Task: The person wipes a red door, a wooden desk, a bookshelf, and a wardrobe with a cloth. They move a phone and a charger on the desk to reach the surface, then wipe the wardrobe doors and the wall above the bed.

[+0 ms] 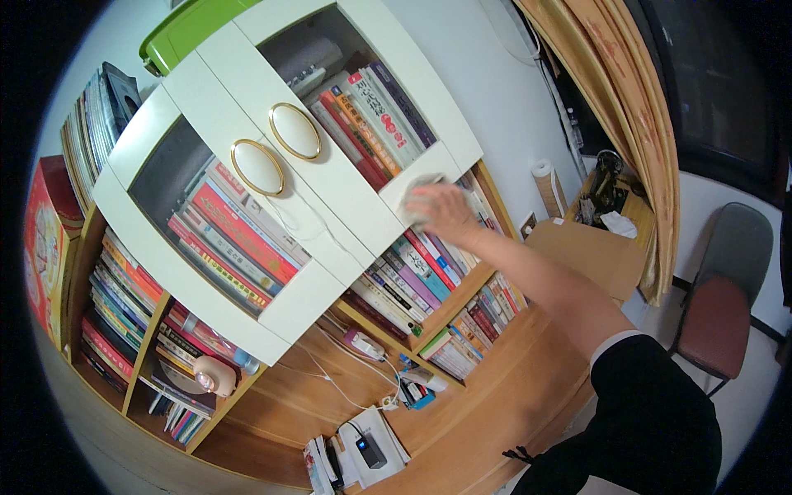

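Observation:
My right hand (447, 213) presses a crumpled greyish cloth (416, 197) against the lower rail of the right white cabinet door (352, 201). The fingers are bent over the cloth and partly hide it. Behind that door's glass stand several upright books (377, 114). Two oval white knobs with gold rims, the right knob (295, 131) and the left knob (257, 167), sit side by side where the doors meet. A thin white cord hangs from the left one. More books (427, 266) fill the open shelf just below my hand. My left hand is out of view.
Below the cabinet is a wooden desktop (489, 383) with papers (371, 433), a small black device (371, 451) and a power strip (365, 345) with trailing cords. A cardboard sheet (581, 253) and a chair (718, 309) are at the right. A green container (192, 31) sits on top.

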Demonstrator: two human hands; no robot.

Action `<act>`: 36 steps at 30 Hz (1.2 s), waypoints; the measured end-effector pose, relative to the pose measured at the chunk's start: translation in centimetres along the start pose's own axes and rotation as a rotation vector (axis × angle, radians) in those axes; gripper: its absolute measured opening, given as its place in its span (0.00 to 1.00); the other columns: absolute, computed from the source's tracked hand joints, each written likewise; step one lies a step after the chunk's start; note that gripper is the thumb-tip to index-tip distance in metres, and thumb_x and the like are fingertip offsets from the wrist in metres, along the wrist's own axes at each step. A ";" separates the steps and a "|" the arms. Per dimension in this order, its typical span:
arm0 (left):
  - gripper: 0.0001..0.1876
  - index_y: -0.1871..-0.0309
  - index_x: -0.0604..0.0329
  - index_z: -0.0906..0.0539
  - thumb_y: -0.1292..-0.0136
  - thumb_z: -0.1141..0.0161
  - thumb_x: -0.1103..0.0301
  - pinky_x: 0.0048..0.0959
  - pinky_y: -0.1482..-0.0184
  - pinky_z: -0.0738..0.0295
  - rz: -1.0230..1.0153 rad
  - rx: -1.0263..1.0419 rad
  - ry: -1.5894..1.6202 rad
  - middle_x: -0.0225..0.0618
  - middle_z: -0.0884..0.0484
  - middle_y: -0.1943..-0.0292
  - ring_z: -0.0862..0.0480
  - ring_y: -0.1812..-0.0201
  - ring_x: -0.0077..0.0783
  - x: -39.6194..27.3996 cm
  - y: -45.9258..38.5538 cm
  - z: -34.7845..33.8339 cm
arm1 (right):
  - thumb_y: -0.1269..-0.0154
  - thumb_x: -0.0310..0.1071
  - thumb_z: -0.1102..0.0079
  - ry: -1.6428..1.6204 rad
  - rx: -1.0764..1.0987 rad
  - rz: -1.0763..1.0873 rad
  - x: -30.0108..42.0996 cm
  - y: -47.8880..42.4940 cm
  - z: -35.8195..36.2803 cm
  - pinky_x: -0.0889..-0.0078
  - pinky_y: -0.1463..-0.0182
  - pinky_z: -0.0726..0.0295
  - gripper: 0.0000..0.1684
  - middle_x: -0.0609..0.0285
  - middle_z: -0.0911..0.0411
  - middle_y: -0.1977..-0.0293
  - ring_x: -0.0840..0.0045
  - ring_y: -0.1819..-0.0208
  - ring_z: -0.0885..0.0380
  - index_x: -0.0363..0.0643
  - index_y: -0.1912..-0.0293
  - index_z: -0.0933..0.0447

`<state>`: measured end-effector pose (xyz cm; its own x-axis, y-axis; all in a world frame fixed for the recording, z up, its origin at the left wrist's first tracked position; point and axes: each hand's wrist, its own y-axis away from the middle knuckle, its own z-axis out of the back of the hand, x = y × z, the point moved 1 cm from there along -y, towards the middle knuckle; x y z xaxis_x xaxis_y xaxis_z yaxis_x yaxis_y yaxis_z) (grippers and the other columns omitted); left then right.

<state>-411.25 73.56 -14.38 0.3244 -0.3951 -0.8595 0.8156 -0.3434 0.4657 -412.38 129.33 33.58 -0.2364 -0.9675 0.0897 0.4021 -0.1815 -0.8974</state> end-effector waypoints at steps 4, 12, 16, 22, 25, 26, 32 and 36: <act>0.22 0.38 0.60 0.33 0.34 0.51 0.64 0.40 0.45 0.30 -0.039 0.004 -0.053 0.48 0.27 0.44 0.24 0.49 0.42 -1.3 -1.1 -1.2 | 0.40 0.36 0.48 0.020 -0.505 -0.354 -6.6 -2.1 2.8 0.58 0.39 0.42 0.24 0.55 0.40 0.42 0.61 0.41 0.42 0.50 0.43 0.34; 0.22 0.38 0.60 0.33 0.34 0.51 0.64 0.41 0.46 0.30 -0.076 -0.065 -0.124 0.49 0.27 0.44 0.24 0.49 0.43 -2.4 -1.8 -2.6 | 0.41 0.35 0.47 -0.063 -0.653 -0.238 -7.0 -17.8 9.1 0.52 0.38 0.44 0.24 0.57 0.39 0.43 0.59 0.41 0.43 0.52 0.43 0.34; 0.22 0.38 0.59 0.33 0.35 0.51 0.64 0.41 0.46 0.30 -0.076 -0.120 -0.146 0.50 0.27 0.44 0.24 0.49 0.43 -2.6 -1.5 -2.8 | 0.41 0.37 0.47 -0.093 -0.683 -0.106 -4.6 -27.1 11.7 0.51 0.37 0.46 0.22 0.59 0.40 0.42 0.58 0.39 0.45 0.60 0.45 0.31; 0.22 0.38 0.59 0.32 0.35 0.51 0.65 0.42 0.46 0.30 -0.061 -0.187 -0.167 0.50 0.27 0.45 0.24 0.49 0.44 -2.1 -1.3 -3.4 | 0.39 0.43 0.52 -0.073 -0.700 -0.138 -1.8 -32.6 12.7 0.52 0.37 0.47 0.20 0.62 0.37 0.44 0.60 0.40 0.44 0.61 0.46 0.31; 0.22 0.38 0.59 0.32 0.35 0.51 0.65 0.42 0.46 0.30 -0.013 -0.262 -0.142 0.51 0.27 0.45 0.24 0.49 0.44 0.1 0.3 -2.9 | 0.37 0.48 0.55 -0.058 -0.670 0.312 -0.9 -27.0 9.4 0.56 0.39 0.45 0.21 0.59 0.36 0.45 0.61 0.43 0.41 0.55 0.45 0.31; 0.22 0.38 0.59 0.32 0.35 0.51 0.65 0.42 0.46 0.30 0.016 -0.294 -0.134 0.51 0.27 0.45 0.24 0.49 0.44 1.2 1.3 -2.5 | 0.36 0.47 0.55 -0.072 -0.621 0.399 -0.3 -23.8 7.8 0.56 0.39 0.44 0.22 0.56 0.36 0.45 0.60 0.44 0.40 0.53 0.44 0.32; 0.22 0.38 0.58 0.32 0.35 0.51 0.65 0.43 0.46 0.30 0.135 -0.337 -0.102 0.52 0.26 0.45 0.24 0.49 0.45 6.9 4.6 -2.7 | 0.49 0.33 0.49 -0.002 -0.174 0.435 -3.0 -7.9 5.4 0.53 0.37 0.45 0.30 0.55 0.37 0.43 0.60 0.40 0.42 0.50 0.42 0.34; 0.22 0.38 0.58 0.32 0.35 0.51 0.66 0.43 0.46 0.30 0.208 -0.339 -0.076 0.52 0.26 0.45 0.24 0.50 0.45 11.2 7.3 -2.3 | 0.51 0.28 0.47 -0.163 -0.217 0.472 -1.6 -9.3 7.0 0.51 0.36 0.43 0.30 0.54 0.35 0.44 0.59 0.40 0.39 0.48 0.44 0.34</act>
<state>-400.60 68.60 -21.10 0.4731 -0.4932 -0.7301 0.8523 0.0461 0.5211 -409.57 131.34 44.80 0.0728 -0.9528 -0.2947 0.2350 0.3036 -0.9234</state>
